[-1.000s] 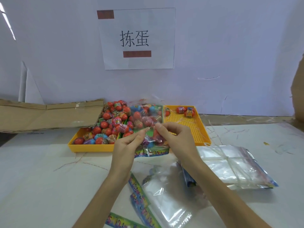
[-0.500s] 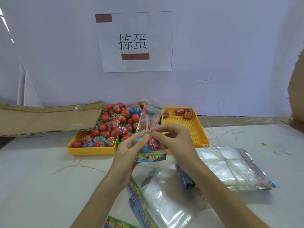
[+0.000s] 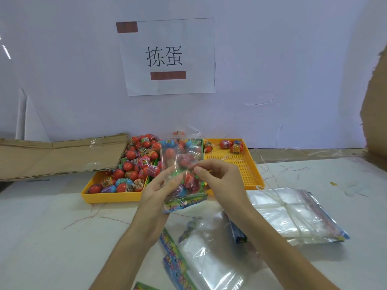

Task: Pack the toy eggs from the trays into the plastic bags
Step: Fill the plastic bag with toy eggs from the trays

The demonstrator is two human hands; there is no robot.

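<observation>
Two hands hold one bag of eggs.
Left hand (image 3: 156, 190) and right hand (image 3: 219, 181) pinch the upright bag (image 3: 182, 176), just before the full yellow tray (image 3: 111, 196).

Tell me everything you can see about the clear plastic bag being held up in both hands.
The clear plastic bag with a colourful printed strip along its lower edge is thin, glossy and crinkled. It is held roughly upright, above the white table and in front of the yellow trays. Several toy eggs, red, pink and blue, show through the film. The left hand holds its left side and lower corner; the right hand pinches the film near the middle. Its top end stands loose and unsealed, as far as can be told.
</observation>
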